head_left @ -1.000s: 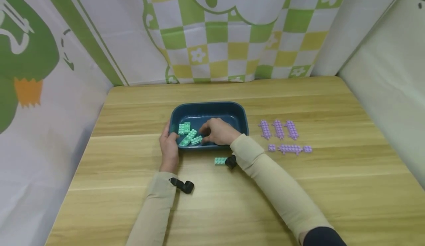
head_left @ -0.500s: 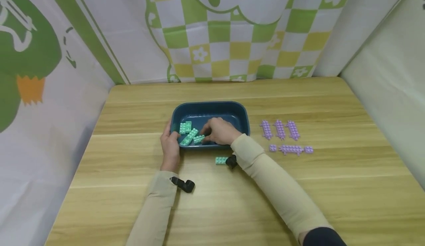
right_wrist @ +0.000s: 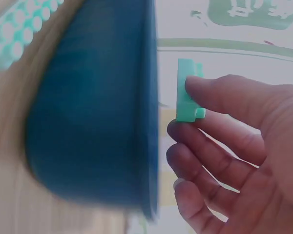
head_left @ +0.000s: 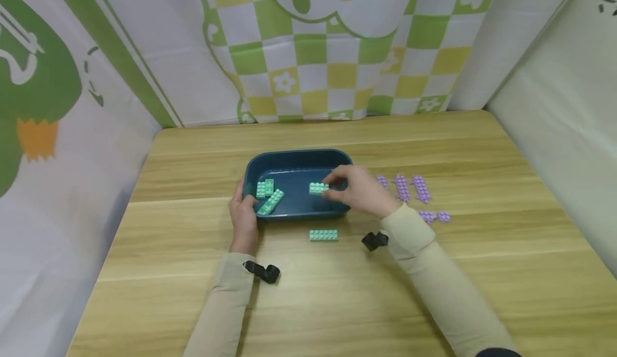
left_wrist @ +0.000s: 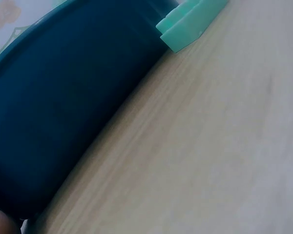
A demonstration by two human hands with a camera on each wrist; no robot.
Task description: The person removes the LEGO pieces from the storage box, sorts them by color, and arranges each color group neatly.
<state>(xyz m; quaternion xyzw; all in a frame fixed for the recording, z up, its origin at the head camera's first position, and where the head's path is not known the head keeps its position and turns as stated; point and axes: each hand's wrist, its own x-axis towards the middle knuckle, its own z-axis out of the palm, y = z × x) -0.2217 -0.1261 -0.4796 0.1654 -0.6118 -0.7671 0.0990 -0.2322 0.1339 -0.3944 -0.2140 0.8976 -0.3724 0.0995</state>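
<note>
In the head view my left hand [head_left: 243, 220] grips the left end of a dark blue bin [head_left: 299, 159], thumb over its rim. My right hand [head_left: 363, 188] pinches a mint-green toy brick [head_left: 316, 188] between thumb and fingers. The right wrist view shows this brick [right_wrist: 185, 92] raised above the bin's rim, its studs toward my palm. Several more green bricks [head_left: 271, 203] lie in the left part of the bin. One longer green brick [head_left: 323, 235] rests on the table just in front of it. The left wrist view shows mostly the bin's outer wall [left_wrist: 73, 92].
Right of the bin, purple building plates [head_left: 421, 188] stand in a row, partly hidden behind my right hand and sleeve. Below them a small purple brick [head_left: 443, 217] sits beside another purple plate [head_left: 426, 217]. A patterned cloth [head_left: 313, 78] hangs behind the wooden table [head_left: 193, 303].
My right hand has lifted a green brick off the bin's floor and moved right with it. The brick in front of the bin is now uncovered. My left hand stays on the bin.
</note>
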